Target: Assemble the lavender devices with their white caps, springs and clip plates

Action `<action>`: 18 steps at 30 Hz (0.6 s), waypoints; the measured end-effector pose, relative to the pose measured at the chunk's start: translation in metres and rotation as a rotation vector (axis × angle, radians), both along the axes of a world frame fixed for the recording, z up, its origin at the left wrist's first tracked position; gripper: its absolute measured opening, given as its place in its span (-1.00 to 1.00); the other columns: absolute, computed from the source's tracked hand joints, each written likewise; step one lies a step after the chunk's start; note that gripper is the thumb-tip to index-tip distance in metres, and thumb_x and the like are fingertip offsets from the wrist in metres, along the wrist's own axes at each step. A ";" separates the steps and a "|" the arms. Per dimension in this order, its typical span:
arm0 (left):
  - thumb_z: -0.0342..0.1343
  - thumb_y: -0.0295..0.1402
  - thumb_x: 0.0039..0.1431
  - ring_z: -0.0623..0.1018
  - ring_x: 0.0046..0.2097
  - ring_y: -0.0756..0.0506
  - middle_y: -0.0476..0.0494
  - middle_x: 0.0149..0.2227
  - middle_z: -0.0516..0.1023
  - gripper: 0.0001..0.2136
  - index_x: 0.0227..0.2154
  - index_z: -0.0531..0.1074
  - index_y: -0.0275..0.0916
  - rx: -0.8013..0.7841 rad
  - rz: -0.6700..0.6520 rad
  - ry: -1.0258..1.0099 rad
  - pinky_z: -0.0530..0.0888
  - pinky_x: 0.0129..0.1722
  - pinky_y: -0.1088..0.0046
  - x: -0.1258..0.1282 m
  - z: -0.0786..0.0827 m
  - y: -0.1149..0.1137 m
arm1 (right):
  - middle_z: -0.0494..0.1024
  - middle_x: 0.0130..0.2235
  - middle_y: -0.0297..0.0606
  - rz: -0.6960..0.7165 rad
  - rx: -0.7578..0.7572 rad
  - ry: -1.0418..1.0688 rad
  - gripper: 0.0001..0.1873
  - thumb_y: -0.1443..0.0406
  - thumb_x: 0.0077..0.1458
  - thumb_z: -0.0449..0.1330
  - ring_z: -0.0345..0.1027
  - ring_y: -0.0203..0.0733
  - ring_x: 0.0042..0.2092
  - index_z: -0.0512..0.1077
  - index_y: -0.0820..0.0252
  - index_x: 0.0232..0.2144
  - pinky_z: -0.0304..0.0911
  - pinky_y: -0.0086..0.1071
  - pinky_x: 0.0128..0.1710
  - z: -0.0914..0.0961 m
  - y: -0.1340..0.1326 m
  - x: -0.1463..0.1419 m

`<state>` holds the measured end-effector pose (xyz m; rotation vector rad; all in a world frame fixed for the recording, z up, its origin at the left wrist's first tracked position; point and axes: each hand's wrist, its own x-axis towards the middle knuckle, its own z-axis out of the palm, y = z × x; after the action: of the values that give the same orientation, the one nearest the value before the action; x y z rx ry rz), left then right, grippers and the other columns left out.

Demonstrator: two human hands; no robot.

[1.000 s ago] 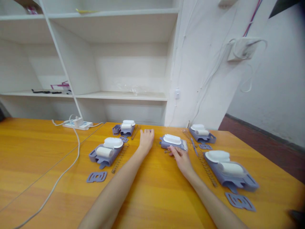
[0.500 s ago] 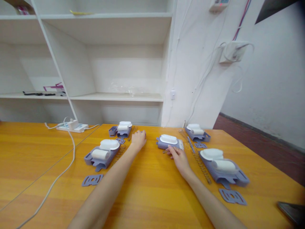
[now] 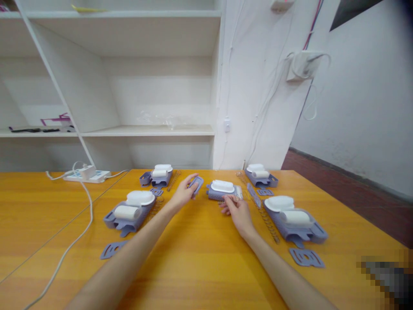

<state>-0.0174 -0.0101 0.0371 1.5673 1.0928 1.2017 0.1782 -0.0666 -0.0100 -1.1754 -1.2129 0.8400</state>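
Observation:
My left hand (image 3: pixel 186 191) grips a small oval grey-purple plastic piece (image 3: pixel 197 186), raised a little over the table. To its right lies a grey-purple perforated housing (image 3: pixel 217 194) with a white oval lid (image 3: pixel 222 186) on top. My right hand (image 3: pixel 237 211) is at the housing's near right corner, its thumb and finger pinched on a thin wire coil spring (image 3: pixel 238 194); part of the spring is hidden by the fingers. Just right of that hand, a flat slotted grey-purple plate (image 3: pixel 254 196) is seen at a slant.
Similar housings with white lids and rollers stand left (image 3: pixel 132 211) and right (image 3: pixel 293 219), with springs (image 3: pixel 270 221) and slotted plates (image 3: pixel 306 257) beside them. A power strip (image 3: pixel 87 174) with a white cable (image 3: pixel 88 215) is at left. A pixelated dark object (image 3: pixel 387 275) lies lower right.
My left hand has picked up the oval plastic piece and turned, showing it between thumb and fingers. My right hand stays by the middle housing. The view has shifted slightly right.

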 end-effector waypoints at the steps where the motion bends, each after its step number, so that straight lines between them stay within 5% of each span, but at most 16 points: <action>1: 0.10 -0.16 0.05 0.47 -0.40 -0.02 -0.16 -0.24 0.44 -0.55 0.01 0.27 -0.15 -0.113 -0.061 -0.123 0.36 -0.51 0.52 0.003 0.000 -0.007 | 0.53 -0.52 -0.23 -0.008 0.004 -0.011 -0.63 0.03 0.01 0.11 0.37 -0.27 -0.57 0.39 0.26 -0.41 0.19 -0.47 -0.57 0.000 -0.001 0.000; 4: 0.18 -0.11 -0.04 0.42 -0.46 0.05 -0.15 -0.22 0.45 -0.49 -0.02 0.27 -0.16 -0.266 -0.124 -0.360 0.26 -0.64 0.62 0.014 -0.005 -0.030 | 0.52 -0.55 -0.23 -0.023 0.018 -0.017 -0.61 0.01 0.01 0.11 0.36 -0.27 -0.59 0.38 0.26 -0.45 0.20 -0.46 -0.57 0.001 -0.003 -0.001; 8: 0.34 -0.32 -0.24 0.44 -0.44 0.03 -0.14 -0.23 0.46 -0.43 -0.09 0.29 -0.21 -0.314 -0.131 -0.423 0.36 -0.61 0.60 0.028 -0.019 -0.051 | 0.51 -0.55 -0.23 -0.013 0.030 0.006 -0.63 0.02 -0.01 0.15 0.37 -0.26 -0.58 0.37 0.25 -0.47 0.23 -0.44 -0.54 0.002 -0.004 -0.002; 13: 0.11 -0.23 0.03 0.51 -0.29 -0.12 -0.25 -0.29 0.49 -0.68 -0.21 0.36 -0.35 -0.433 -0.180 -0.643 0.51 -0.40 0.34 0.032 -0.032 -0.051 | 0.54 -0.49 -0.20 0.013 0.029 0.042 -0.65 0.07 -0.10 0.24 0.43 -0.18 -0.50 0.41 0.25 -0.40 0.31 -0.38 -0.46 0.007 -0.007 -0.004; 18: 0.09 -0.23 0.06 0.48 -0.40 -0.04 -0.14 -0.38 0.50 -0.74 -0.29 0.43 -0.33 -0.465 -0.228 -0.737 0.44 -0.51 0.48 0.026 -0.037 -0.048 | 0.56 -0.46 -0.19 0.090 0.021 0.068 -0.65 0.15 -0.17 0.30 0.47 -0.14 -0.42 0.45 0.27 -0.34 0.33 -0.36 -0.38 0.010 -0.010 -0.005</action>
<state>0.0084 -0.0578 -0.0001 0.7597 0.6160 1.1233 0.1733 -0.0762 0.0002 -1.0740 -1.2227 0.9252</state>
